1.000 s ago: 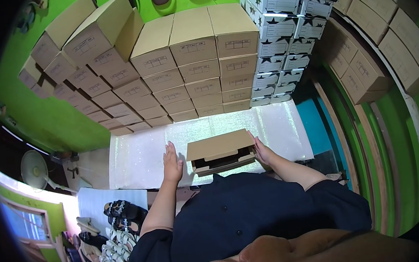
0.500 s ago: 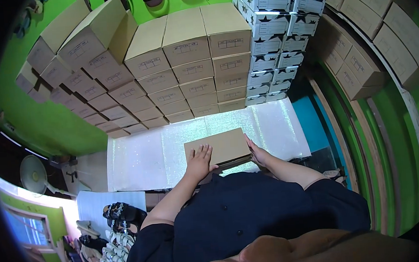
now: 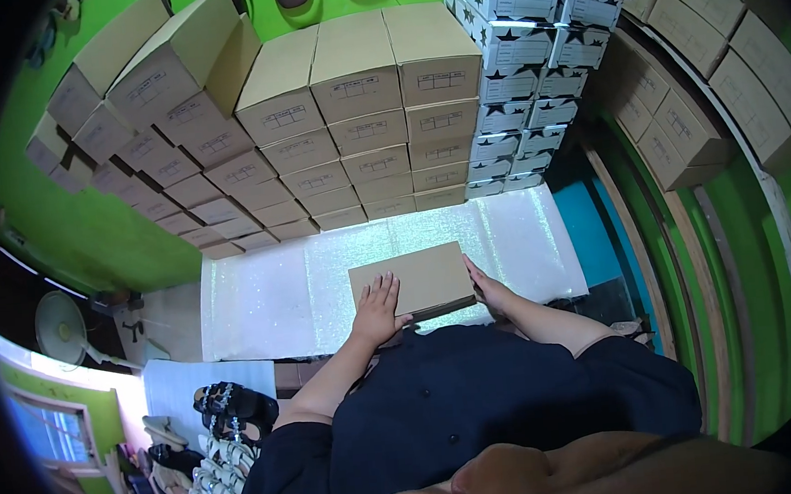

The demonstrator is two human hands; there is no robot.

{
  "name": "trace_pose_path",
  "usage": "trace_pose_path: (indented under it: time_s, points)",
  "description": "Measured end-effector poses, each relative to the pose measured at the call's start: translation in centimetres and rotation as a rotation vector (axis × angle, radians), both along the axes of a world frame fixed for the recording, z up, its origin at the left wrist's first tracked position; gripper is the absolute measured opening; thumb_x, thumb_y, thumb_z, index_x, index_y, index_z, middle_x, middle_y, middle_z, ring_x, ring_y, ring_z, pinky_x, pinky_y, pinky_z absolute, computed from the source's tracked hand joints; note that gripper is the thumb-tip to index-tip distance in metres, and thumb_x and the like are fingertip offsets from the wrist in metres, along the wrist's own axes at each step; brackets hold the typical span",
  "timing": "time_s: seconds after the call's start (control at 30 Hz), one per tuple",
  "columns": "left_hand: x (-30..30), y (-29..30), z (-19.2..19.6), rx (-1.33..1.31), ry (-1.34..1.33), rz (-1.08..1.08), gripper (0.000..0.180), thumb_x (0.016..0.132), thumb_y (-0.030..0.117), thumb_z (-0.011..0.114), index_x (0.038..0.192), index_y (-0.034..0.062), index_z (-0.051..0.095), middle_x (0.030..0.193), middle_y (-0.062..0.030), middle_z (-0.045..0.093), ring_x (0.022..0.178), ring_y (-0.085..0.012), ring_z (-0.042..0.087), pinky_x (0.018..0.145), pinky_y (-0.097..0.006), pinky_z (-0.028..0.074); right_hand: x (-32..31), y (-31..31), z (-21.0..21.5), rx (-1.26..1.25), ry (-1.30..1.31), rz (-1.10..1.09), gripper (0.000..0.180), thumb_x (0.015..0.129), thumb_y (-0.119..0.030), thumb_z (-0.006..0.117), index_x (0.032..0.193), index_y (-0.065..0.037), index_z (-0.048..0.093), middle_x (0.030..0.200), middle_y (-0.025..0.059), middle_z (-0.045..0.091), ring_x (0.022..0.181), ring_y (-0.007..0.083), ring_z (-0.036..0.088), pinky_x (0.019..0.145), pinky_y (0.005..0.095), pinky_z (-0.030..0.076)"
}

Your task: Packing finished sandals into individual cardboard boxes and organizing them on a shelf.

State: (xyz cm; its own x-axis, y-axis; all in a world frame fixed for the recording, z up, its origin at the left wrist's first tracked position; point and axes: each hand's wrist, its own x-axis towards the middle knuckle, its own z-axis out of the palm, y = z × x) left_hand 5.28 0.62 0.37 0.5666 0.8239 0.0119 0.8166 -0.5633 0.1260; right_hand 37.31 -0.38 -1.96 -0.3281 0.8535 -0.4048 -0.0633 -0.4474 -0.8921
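Observation:
A brown cardboard shoebox [image 3: 430,277] sits on the shiny white tabletop [image 3: 256,304], close against my dark shirt, with its lid on. A thin dark line runs under the lid's near edge. My left hand [image 3: 380,306] holds the box's left near corner, its fingers stretched over the lid and its thumb along the near edge. At the opposite end, my right hand [image 3: 490,288] holds the right side, fingertips up by the lid's edge. The box's underside and part of my right fingers are hidden.
Stacked brown shoeboxes [image 3: 355,92] line the table's far side, beside white star-printed boxes [image 3: 519,51]. More brown boxes [image 3: 684,131] rest on shelving at right. Black sandals [image 3: 236,408] lie on a pale blue surface at lower left, near a fan [image 3: 61,329].
The dark gap under the lid's near edge has narrowed, the lid now lying lower on the box. Both hands stay on the box in nearly the same places.

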Motion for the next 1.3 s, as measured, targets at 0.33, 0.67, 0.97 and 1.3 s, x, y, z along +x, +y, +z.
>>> trace_pose_path:
  time_s: [0.33,0.67,0.97,1.3]
  points:
    - [-2.2,0.1,-0.2,-0.067,-0.096,0.076,0.106,0.08,0.065,0.065,0.156,0.0037,0.022,0.162,-0.0182,0.021,0.15,-0.0387,0.02,0.121,-0.051,0.02,1.0,1.1,1.4,0.587,-1.062,0.081,0.096,0.085,-0.018,0.071,0.16,-0.022,0.011,0.158,0.0233,0.027,0.144,0.0404,0.031,0.116,0.0509,0.029]
    - [-5.8,0.6,-0.8,-0.059,-0.288,0.061,0.103,0.079,0.053,0.071,0.157,0.0057,0.021,0.163,-0.0181,0.019,0.149,-0.0403,0.021,0.12,-0.052,0.022,-1.8,4.5,10.2,1.125,-1.252,0.494,0.099,0.069,-0.018,0.081,0.152,-0.039,0.032,0.165,0.0094,0.017,0.151,0.037,0.017,0.118,0.0575,0.023]
    - [-11.5,0.7,-0.1,-0.056,-0.539,0.134,0.059,0.095,0.029,0.057,0.149,0.0086,0.042,0.151,-0.0168,0.044,0.14,-0.0375,0.041,0.115,-0.044,0.035,-7.0,5.2,15.3,1.231,-1.009,0.563,0.112,0.058,-0.034,0.089,0.154,-0.032,0.032,0.163,0.009,0.023,0.149,0.0367,0.025,0.114,0.0553,0.031]
    - [-13.8,-0.8,7.3,0.057,-0.647,0.163,0.086,0.083,0.038,0.073,0.15,0.0018,0.034,0.149,-0.0233,0.044,0.138,-0.0391,0.042,0.114,-0.044,0.037,-15.8,5.3,16.4,1.236,-0.889,0.403,0.124,0.053,-0.049,0.091,0.156,-0.019,0.027,0.15,0.0223,0.031,0.137,0.0436,0.038,0.112,0.0527,0.035]
